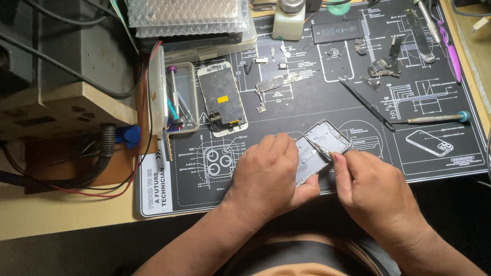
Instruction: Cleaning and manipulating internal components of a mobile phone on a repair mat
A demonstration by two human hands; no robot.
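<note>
The fingers of the left hand (270, 174) are clamped on the near edge of a silver phone housing (321, 148), holding it tilted just above the black repair mat (314, 101) at the front middle of the tabletop (43, 214). The fingers of the right hand (370, 189) are pinched together on a thin metal tool (320, 149) whose tip reaches into the open housing.

Behind the hands, a detached phone screen (221, 98) lies face up on the mat, with a logic board (276, 84) just to its right. A black battery (337, 31) lies further back. A black spudger (366, 103) and a small screwdriver (433, 119) lie to the right of the housing, well apart from it. A clear tray (183, 96) with tools sits at the mat's left edge, and a white dispenser bottle (289, 14) stands at the back.
</note>
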